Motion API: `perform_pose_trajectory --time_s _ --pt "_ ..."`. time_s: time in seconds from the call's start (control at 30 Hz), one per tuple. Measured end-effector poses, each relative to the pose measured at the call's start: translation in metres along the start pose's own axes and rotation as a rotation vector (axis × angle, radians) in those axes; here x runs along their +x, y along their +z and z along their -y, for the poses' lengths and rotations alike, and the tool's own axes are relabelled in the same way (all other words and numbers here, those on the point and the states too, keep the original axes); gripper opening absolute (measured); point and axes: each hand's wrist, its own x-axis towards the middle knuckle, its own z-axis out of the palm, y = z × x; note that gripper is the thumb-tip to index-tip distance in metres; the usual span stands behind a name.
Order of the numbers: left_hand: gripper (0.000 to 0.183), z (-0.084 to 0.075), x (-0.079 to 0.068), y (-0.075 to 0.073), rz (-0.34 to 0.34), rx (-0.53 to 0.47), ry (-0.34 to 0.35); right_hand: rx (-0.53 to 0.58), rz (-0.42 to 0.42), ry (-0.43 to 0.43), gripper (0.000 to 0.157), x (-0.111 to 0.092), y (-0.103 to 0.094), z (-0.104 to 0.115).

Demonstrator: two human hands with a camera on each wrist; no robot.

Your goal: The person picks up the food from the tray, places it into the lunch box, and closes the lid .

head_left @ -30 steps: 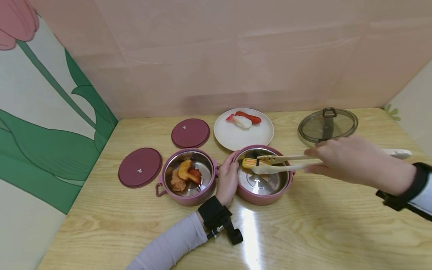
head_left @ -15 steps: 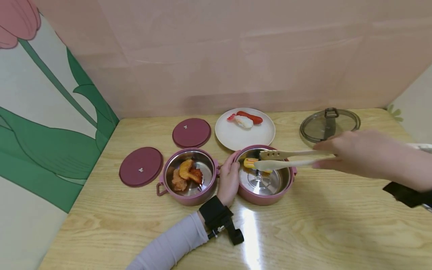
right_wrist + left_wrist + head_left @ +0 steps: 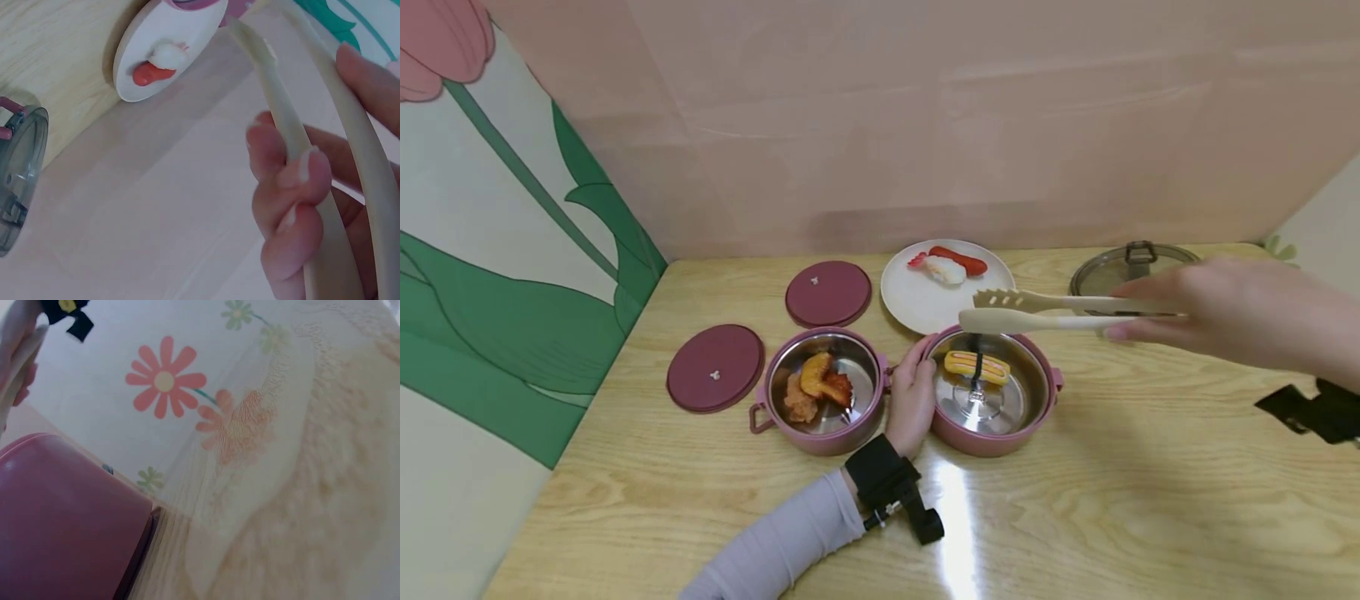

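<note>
My left hand (image 3: pixel 912 402) holds the left side of a pink pot (image 3: pixel 985 442) with a steel inside, fingers along its outer wall. Whatever handle the pot has there is hidden. At the bottom lies a yellow egg sushi piece (image 3: pixel 958 363) with red stripes and a black band. My right hand (image 3: pixel 1210 312) grips pale tongs (image 3: pixel 1037 323), fingers curled round the arms. Above the pot's far rim the tips stand apart, with nothing between them. In the right wrist view, fingers (image 3: pixel 294 181) wrap one arm of the tongs.
Left of the held pot, a second pink pot (image 3: pixel 767 417) contains fried chicken pieces (image 3: pixel 816 383). Two maroon lids (image 3: pixel 715 392) lie behind and left. A white plate (image 3: pixel 910 304) bears a shrimp sushi (image 3: pixel 945 270) and a sausage (image 3: pixel 958 260). A clear lid (image 3: pixel 1093 271) stands back right.
The tongs have opened and let go of the egg sushi piece, which now lies in the pot. My right hand has lifted them up and away. My left hand stays on the pot.
</note>
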Motion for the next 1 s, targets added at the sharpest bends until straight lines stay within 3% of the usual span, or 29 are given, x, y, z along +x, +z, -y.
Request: perform_pose_trajectory --time_s 0.23,0.33,0.47,0.57,0.8,1.0 --pt "0.044 -0.002 -0.002 0.004 0.007 0.005 0.000 0.022 -0.049 0.048 0.047 0.010 0.005 -0.002" --pt "0.044 -0.002 -0.002 0.004 0.006 0.015 0.007 0.029 -0.100 0.039 0.032 0.014 0.007 -0.002" --pt "0.043 -0.001 -0.001 0.005 0.006 0.026 0.018 0.043 -0.168 0.004 0.024 0.023 0.012 -0.003" --pt "0.043 -0.001 -0.001 0.005 0.006 0.025 0.024 0.075 -0.192 -0.005 0.025 0.031 0.017 -0.004" --pt "0.043 -0.001 -0.002 0.004 0.001 0.027 0.017 0.144 -0.138 0.041 0.032 0.047 0.023 -0.003" --pt "0.043 -0.001 -0.002 0.005 0.003 0.019 0.013 0.138 -0.173 0.048 0.040 0.062 0.032 -0.006"
